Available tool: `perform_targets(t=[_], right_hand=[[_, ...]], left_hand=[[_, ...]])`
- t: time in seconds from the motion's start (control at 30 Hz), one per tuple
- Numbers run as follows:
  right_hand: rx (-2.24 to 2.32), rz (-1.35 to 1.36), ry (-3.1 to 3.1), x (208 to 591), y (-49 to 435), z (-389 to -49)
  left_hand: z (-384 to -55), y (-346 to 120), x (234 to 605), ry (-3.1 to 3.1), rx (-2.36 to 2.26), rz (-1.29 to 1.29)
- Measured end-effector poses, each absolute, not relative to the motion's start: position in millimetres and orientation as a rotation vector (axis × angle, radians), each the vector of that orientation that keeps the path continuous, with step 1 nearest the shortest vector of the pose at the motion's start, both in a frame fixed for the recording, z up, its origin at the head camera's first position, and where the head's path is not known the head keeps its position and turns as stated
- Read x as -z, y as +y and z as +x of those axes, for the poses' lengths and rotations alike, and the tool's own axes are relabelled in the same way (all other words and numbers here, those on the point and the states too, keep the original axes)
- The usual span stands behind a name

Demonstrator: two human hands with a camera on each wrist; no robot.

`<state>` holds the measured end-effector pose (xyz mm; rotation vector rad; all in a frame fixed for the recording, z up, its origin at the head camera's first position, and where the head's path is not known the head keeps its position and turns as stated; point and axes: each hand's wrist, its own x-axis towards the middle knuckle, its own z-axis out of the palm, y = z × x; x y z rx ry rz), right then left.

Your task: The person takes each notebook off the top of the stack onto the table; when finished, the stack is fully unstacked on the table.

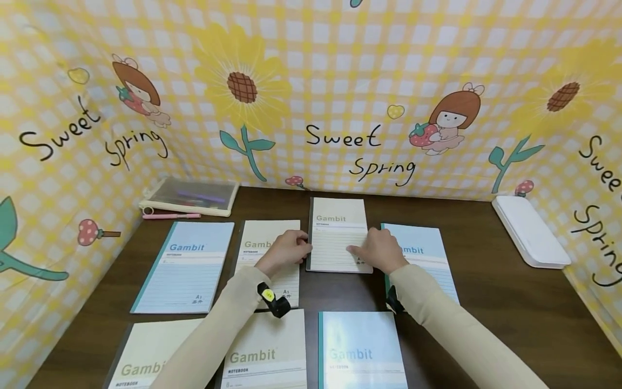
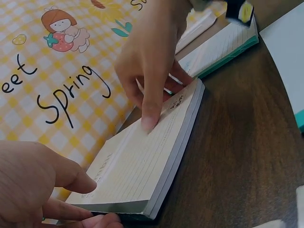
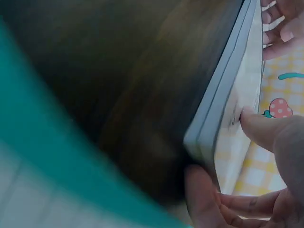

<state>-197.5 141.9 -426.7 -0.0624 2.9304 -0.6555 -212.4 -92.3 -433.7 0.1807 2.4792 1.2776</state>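
Observation:
A stack of two cream Gambit notebooks [image 1: 338, 232] with dark spines lies at the back middle of the table, its doubled page edges [image 3: 223, 80] showing in the right wrist view. My left hand [image 1: 286, 249] holds the spine side, thumb over the cover and fingers [image 2: 107, 221] curled along the edge. At the opposite side, my right hand [image 1: 381, 249] grips the lower right corner, its thumb [image 3: 261, 126] on the cover and the other fingers around the edge. Below my left hand is another cream notebook [image 1: 267, 265]; a blue notebook [image 1: 427, 265] lies partly under my right forearm.
To the left lies a blue notebook [image 1: 187, 270]. Nearer me are two cream notebooks [image 1: 267, 337] and a blue one [image 1: 362, 340]. A mesh pencil pouch [image 1: 194, 195] and a pink pen [image 1: 172, 216] sit back left; a white flat case [image 1: 529, 232] sits right. Printed cloth walls [image 1: 311, 97] enclose the table.

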Motion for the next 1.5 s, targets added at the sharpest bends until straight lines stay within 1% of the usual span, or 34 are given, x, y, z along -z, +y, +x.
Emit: perform_targets(t=[0.13, 0.27, 0.77, 0.93, 1.13, 1.23, 1.33, 1.5], right_hand=[[0.670, 0.056, 2.883, 428.3, 140.4, -202.4], [0.683, 0.112, 2.846, 426.3, 141.9, -203.1], [0.641, 0.133, 2.972, 424.5, 139.5, -202.8], [0.966, 0.074, 2.922, 422.3, 147.1, -203.8], [1.487, 0.054, 2.591, 419.7, 155.6, -206.5], [1.615, 0.054, 2.480, 414.4, 158.2, -201.3], [1.696, 0.042, 2.422, 405.2, 166.4, -188.8], [1.787, 0.011, 2.363, 385.4, 209.4, -143.4]], left_hand=[[-212.7, -91.4, 431.4, 2.488, -1.275, 0.192], [-214.2, -91.1, 429.8, 2.484, -1.274, 0.201], [-215.5, -90.8, 429.2, 2.507, -1.246, 0.214], [-214.6, -91.4, 428.0, 2.520, -1.263, 0.198], [-215.4, -94.1, 428.5, 2.496, -1.300, 0.170], [-215.0, -96.4, 429.7, 2.450, -1.347, 0.132], [-214.5, -98.6, 430.0, 2.415, -1.385, 0.090], [-216.4, -94.2, 427.1, 2.434, -1.361, 0.151]])
